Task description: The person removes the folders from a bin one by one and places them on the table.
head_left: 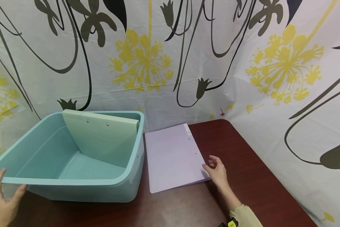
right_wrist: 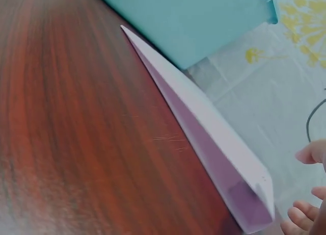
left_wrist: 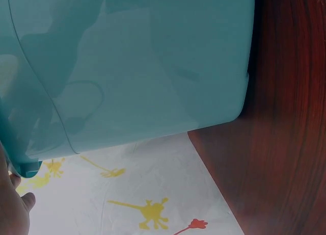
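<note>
A lavender file folder with two small metal rivets and a white label strip lies flat on the table. At its right edge is my right hand, fingers loosely bent; in the right wrist view the fingers are apart from the folder. A light blue plastic bin stands left of the folder. Inside it a pale green folder leans against the far wall. My left hand is at the bin's near left corner, fingers at the rim and thumb spread away.
The dark red wood table extends to the right of and in front of the folder. A white fabric backdrop printed with yellow and grey flowers hangs behind and at the sides. The bin almost touches the folder's left edge.
</note>
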### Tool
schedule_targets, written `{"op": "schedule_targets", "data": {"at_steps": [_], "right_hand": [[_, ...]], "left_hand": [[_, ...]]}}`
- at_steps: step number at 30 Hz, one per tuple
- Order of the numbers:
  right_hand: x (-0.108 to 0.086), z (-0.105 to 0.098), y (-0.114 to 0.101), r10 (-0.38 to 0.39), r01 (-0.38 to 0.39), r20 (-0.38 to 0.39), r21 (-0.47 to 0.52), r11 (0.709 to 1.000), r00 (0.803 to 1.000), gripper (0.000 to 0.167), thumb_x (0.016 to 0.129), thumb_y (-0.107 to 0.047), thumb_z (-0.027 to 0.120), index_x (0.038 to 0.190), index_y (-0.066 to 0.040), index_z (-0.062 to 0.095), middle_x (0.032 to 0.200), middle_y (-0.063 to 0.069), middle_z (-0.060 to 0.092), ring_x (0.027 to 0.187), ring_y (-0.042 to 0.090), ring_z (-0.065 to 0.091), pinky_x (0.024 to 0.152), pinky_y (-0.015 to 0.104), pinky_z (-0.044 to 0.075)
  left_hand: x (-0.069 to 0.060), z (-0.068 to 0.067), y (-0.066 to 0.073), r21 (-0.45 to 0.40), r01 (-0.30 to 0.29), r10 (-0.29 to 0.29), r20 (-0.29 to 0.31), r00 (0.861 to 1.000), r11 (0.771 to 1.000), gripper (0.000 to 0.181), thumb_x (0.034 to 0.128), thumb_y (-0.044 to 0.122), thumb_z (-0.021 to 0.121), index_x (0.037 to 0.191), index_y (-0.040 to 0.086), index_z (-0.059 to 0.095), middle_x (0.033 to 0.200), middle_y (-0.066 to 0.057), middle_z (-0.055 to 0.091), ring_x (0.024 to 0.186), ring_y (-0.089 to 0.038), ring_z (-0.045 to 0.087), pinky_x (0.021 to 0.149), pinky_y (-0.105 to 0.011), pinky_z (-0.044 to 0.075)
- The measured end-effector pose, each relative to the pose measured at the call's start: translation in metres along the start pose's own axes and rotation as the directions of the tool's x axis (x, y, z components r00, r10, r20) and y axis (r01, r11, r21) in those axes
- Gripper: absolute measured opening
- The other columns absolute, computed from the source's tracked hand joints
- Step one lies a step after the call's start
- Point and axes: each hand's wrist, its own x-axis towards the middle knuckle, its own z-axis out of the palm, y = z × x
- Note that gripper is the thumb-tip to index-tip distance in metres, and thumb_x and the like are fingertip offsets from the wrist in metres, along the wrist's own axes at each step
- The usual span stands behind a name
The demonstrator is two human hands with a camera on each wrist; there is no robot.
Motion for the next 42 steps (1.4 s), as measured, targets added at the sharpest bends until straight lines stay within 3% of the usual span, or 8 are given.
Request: {"op": "schedule_targets", "data": {"at_steps": [10,15,20,28,38,42], "right_hand": [[0.001,-0.006,-0.019,-0.029,0.026,0.061,0.047,0.999,0.998,0.051,0.078,-0.01,0.07,0.123,-0.001,0.049,0.111,0.021,0.055,0.1,0.029,0.054,0.084,0.037,0.044],[0.003,-0.007,-0.031,-0.096,0.092,0.074,0.052,0.994,0.993,0.049,0.078,-0.01,0.069,0.121,0.0,0.05,0.111,0.021,0.056,0.1,0.031,0.054,0.084,0.041,0.045],[0.008,-0.005,-0.041,-0.178,0.177,0.072,0.024,0.984,0.981,0.044,0.076,-0.01,0.07,0.116,0.0,0.054,0.104,0.019,0.06,0.096,0.033,0.057,0.079,0.036,0.048],[0.015,-0.004,-0.061,-0.209,0.207,0.124,0.031,0.978,0.97,0.044,0.076,-0.01,0.071,0.115,-0.002,0.054,0.103,0.017,0.061,0.095,0.031,0.058,0.08,0.041,0.047],[0.021,-0.005,-0.089,-0.301,0.3,0.191,0.036,0.953,0.934,0.044,0.078,-0.013,0.07,0.116,-0.002,0.053,0.105,0.015,0.059,0.097,0.026,0.056,0.085,0.044,0.045],[0.024,-0.003,-0.106,-0.341,0.341,0.21,0.041,0.939,0.916,0.043,0.078,-0.012,0.07,0.116,-0.002,0.054,0.106,0.015,0.059,0.099,0.028,0.056,0.086,0.044,0.045]], "left_hand": [[-0.001,-0.002,0.003,0.008,0.007,-0.007,0.009,1.0,1.0,0.095,0.0781,0.071,0.043,0.132,-0.006,0.034,0.143,-0.031,0.016,0.136,-0.037,0.009,0.108,-0.049,0.004],[0.0,-0.002,0.003,0.024,0.011,-0.012,0.012,1.0,1.0,0.095,0.0782,0.072,0.042,0.132,-0.006,0.033,0.143,-0.031,0.017,0.136,-0.038,0.01,0.108,-0.049,0.004],[-0.001,-0.002,0.002,0.028,0.019,-0.02,0.015,1.0,0.999,0.093,0.0795,0.07,0.042,0.133,-0.005,0.033,0.144,-0.031,0.016,0.136,-0.038,0.009,0.108,-0.049,0.004],[-0.001,-0.001,0.0,0.021,0.017,-0.018,0.014,1.0,1.0,0.091,0.0802,0.069,0.043,0.133,-0.005,0.033,0.144,-0.031,0.016,0.135,-0.039,0.009,0.108,-0.05,0.004],[-0.001,-0.001,0.004,0.027,0.045,-0.046,0.034,0.998,0.999,0.085,0.0838,0.064,0.043,0.134,-0.004,0.031,0.145,-0.029,0.014,0.136,-0.039,0.008,0.108,-0.049,0.003],[-0.001,-0.001,0.002,0.004,0.025,-0.025,0.027,0.999,1.0,0.087,0.0828,0.064,0.045,0.134,-0.005,0.032,0.145,-0.029,0.014,0.136,-0.038,0.008,0.108,-0.048,0.004]]}}
